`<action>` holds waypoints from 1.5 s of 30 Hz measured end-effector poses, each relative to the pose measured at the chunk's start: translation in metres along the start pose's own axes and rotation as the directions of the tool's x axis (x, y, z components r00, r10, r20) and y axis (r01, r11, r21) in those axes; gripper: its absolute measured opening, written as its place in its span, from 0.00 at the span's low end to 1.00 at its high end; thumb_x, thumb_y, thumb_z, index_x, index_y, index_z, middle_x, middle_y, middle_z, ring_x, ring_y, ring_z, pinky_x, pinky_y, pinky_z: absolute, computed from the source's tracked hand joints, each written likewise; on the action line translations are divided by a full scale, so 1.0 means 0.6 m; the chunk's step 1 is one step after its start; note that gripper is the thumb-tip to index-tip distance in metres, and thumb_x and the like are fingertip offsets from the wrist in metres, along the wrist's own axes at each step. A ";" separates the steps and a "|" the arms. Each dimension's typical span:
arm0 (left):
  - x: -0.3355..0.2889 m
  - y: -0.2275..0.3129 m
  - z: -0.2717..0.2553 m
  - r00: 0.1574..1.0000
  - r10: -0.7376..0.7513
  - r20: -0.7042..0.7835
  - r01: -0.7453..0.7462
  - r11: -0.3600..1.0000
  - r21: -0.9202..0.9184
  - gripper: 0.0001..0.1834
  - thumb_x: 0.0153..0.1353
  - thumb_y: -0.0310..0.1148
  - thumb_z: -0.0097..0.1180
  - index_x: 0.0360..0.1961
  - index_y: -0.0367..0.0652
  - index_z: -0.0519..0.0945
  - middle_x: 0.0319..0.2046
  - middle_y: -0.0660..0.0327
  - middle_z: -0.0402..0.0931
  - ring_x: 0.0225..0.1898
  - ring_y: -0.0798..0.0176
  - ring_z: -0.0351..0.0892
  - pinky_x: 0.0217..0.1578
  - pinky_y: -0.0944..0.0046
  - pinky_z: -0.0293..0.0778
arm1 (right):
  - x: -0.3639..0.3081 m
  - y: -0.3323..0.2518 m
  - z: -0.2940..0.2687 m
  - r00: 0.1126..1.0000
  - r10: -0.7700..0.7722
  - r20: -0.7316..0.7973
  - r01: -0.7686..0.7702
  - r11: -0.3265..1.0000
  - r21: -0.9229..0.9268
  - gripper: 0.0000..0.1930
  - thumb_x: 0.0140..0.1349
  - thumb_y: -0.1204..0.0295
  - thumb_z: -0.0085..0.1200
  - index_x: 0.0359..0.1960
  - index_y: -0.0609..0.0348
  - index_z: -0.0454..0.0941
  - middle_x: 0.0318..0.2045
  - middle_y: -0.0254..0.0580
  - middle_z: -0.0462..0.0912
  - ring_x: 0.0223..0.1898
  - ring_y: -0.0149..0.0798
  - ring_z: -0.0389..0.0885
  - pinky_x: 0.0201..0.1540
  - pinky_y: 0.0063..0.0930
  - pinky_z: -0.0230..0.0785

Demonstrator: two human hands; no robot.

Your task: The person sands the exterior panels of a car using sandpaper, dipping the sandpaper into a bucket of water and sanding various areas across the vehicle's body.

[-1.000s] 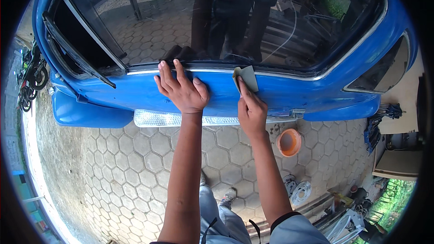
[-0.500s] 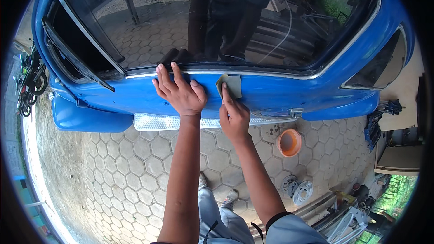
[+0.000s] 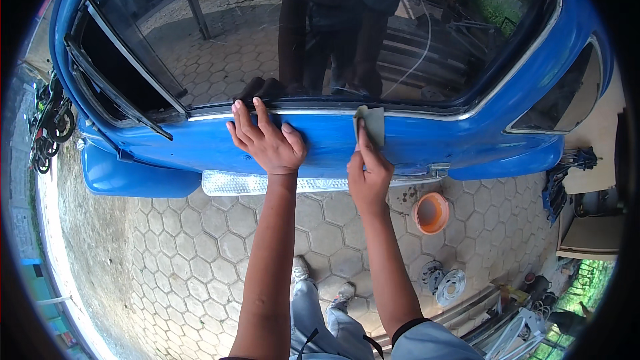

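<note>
Your left hand (image 3: 269,145) is spread on the blue car door (image 3: 327,140), its longest fingers reaching the chrome trim (image 3: 320,113) under the window. Your right hand (image 3: 370,175) lays an extended index finger on a folded grey-green sheet (image 3: 375,121), which rests against the door just below that trim; your other fingers curl in, and I cannot tell whether your thumb pinches the sheet. Beyond your right forearm, an orange tub (image 3: 446,211) stands on the hexagonal paving (image 3: 327,233), holding what looks like a cloudy greyish liquid (image 3: 425,212) below its rim. Nearer you lies a round silver disc (image 3: 451,287).
</note>
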State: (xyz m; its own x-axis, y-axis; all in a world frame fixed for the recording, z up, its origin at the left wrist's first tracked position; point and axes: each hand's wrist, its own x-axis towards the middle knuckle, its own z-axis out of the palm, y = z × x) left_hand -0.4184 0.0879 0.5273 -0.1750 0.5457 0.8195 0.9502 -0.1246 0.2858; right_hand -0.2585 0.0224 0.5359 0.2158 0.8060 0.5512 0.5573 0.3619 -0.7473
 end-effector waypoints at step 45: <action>-0.035 0.022 -0.073 0.977 0.084 0.197 -0.073 0.995 -0.063 0.30 0.67 0.33 0.42 0.71 0.41 0.60 0.73 0.48 0.53 0.74 0.45 0.49 0.72 0.46 0.42 | -0.953 0.113 -0.565 0.215 0.950 -0.226 -0.965 0.171 -0.198 0.12 0.66 0.76 0.42 0.28 0.67 0.76 0.14 0.42 0.75 0.13 0.36 0.77 0.17 0.34 0.77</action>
State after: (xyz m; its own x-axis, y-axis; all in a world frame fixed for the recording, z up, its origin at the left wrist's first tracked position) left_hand -0.4138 0.0387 0.5357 -0.0401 0.6860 0.7265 0.9421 -0.2163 0.2561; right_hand -0.0723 -0.5726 0.2962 0.7568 0.4113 -0.5080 0.0462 -0.8089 -0.5861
